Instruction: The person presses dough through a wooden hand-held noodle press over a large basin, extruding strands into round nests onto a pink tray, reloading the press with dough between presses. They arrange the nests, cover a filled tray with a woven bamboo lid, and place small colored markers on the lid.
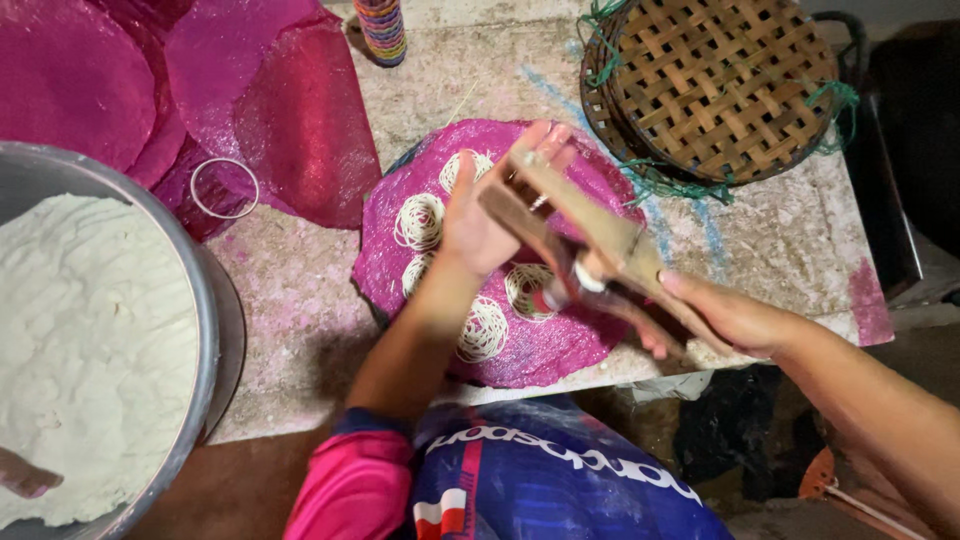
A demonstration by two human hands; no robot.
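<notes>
Your left hand (480,215) hides part of the noodle coils (420,222) | wooden press (590,250) blurs, its spout unclear | metal basin (205,300) cut by left edge | striped cylinder (381,28) cropped at top | your right forearm leaves frame at right.

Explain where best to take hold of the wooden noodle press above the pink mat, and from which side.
Grip the wooden press by its long handles, one end per side: the left hand takes the far end, the right hand the near end. The barrel sits mid-length, so the ends probably give leverage.
</notes>
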